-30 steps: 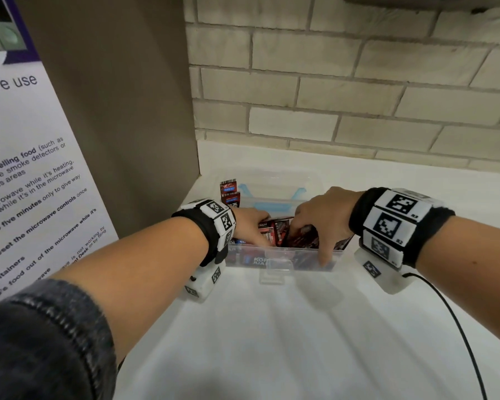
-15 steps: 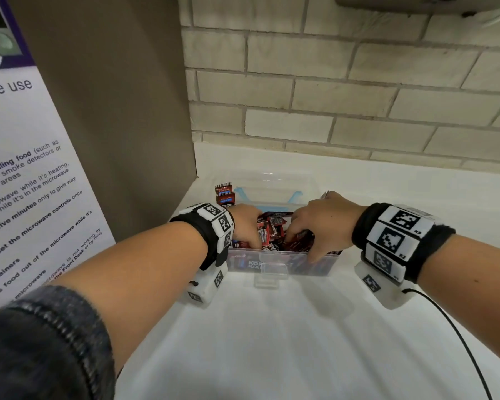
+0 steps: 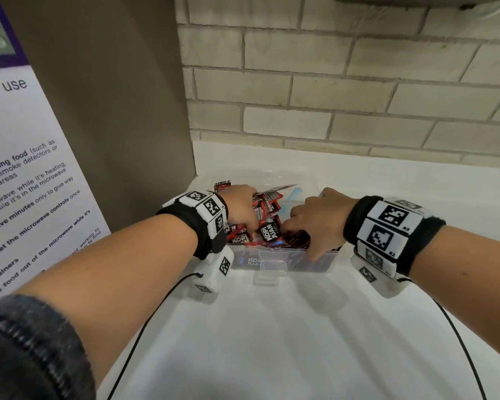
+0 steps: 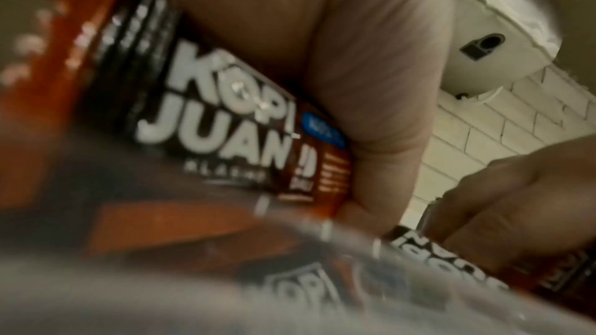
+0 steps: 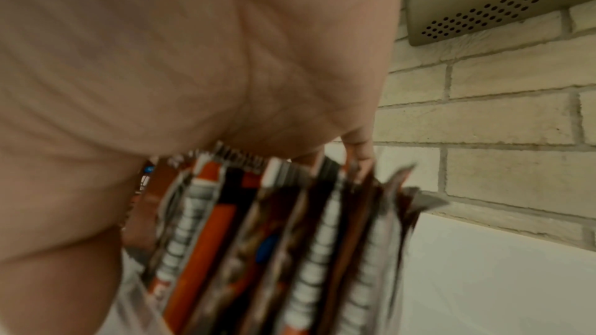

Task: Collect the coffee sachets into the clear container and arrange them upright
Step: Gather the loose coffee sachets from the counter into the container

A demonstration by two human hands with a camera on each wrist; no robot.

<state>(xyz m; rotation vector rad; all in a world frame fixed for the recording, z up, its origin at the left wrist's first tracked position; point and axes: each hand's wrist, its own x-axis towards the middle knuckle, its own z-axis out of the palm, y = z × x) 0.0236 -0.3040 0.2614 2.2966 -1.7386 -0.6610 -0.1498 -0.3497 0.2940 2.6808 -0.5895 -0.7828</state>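
Item: coffee sachets [image 3: 267, 226], red/black, all inside clear container [image 3: 309, 262] on white counter [image 3: 272, 342], near-left by brown panel [image 3: 113, 111]. R side: row upright, long axis vertical. L side: leaning.
Left hand [image 3: 240, 206]: grasps sachets. Right hand [image 3: 315, 223]: grasps the row. Both directly above; left nearer the leaners.

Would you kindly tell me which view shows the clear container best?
The head view: the whole clear container sits on the counter, sachets inside. The left wrist view shows only a blurred wall edge; the right wrist view shows a pale sliver at most.
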